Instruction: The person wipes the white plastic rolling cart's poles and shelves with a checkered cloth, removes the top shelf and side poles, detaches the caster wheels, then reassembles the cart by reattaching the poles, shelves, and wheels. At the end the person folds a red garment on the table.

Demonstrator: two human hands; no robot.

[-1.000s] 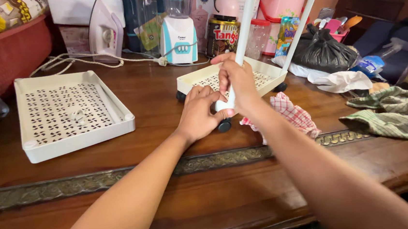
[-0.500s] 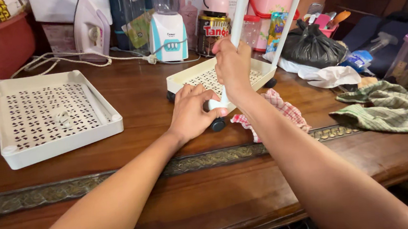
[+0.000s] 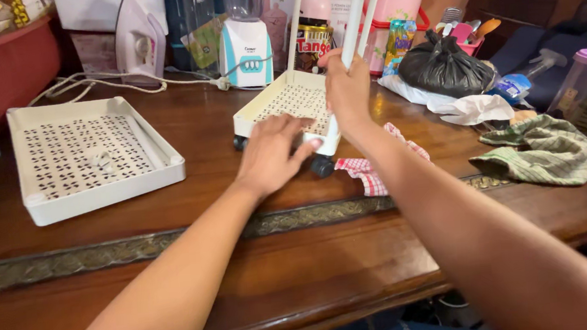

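Dark brown carved wooden desk (image 3: 176, 265) carries everything. Loose white perforated plastic tray (image 3: 94, 156) lies flat, well left of both hands, untouched. Second white perforated plastic shelf tray on black castor wheels (image 3: 288, 102) sits directly under the left fingers. Green-striped cloth (image 3: 544, 152) lies well right of the right fingers; tied black plastic bag (image 3: 443, 66) behind and right of them. Left hand (image 3: 271, 153): fingers spread flat, not clenched, pressing down on the wheeled tray's near edge. Right hand (image 3: 347, 91): fingers wrapped tight around a white upright plastic pole (image 3: 355, 17) rising from the tray's near-right corner. Red-checked cloth (image 3: 371, 169) lies just below the right wrist, touching the tray's corner wheel (image 3: 321, 166), which is just right of the left fingertips.
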